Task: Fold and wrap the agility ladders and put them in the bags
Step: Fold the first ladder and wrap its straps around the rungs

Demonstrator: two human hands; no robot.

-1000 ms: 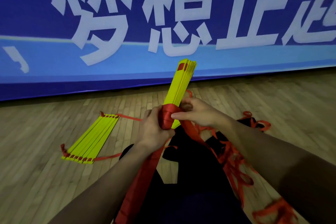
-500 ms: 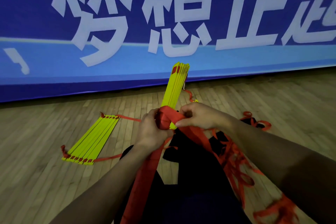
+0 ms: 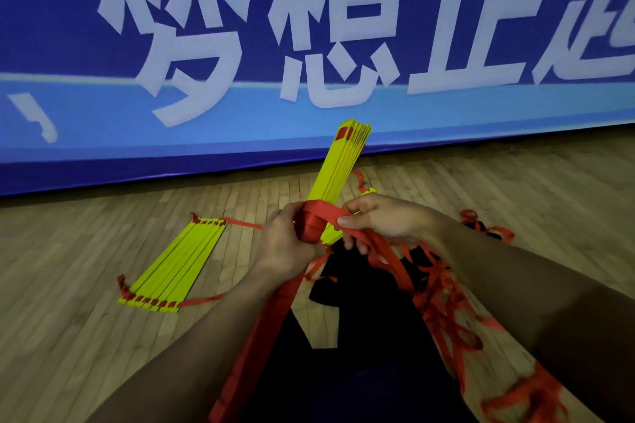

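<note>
A stacked bundle of yellow ladder rungs [image 3: 338,166] stands tilted up in front of me. Red strap [image 3: 314,221] is wound round its lower part. My left hand [image 3: 287,242] grips the wrapped bundle from the left. My right hand [image 3: 381,221] pinches the red strap beside the bundle, and the strap runs down to the right from it. Loose red strap [image 3: 443,306] lies tangled over a black bag [image 3: 364,288] below my hands. A second folded yellow ladder [image 3: 173,263] lies flat on the floor to the left.
A blue banner [image 3: 309,45] with large white characters stands along the far edge of the wooden floor [image 3: 68,319]. More red strap [image 3: 488,225] lies on the floor at right. A wide band of red strap [image 3: 254,347] runs down beside my left forearm.
The bundle has tilted back to the right after leaning more upright. My right hand has carried the strap over the wrap and now sits a little to the right of it.
</note>
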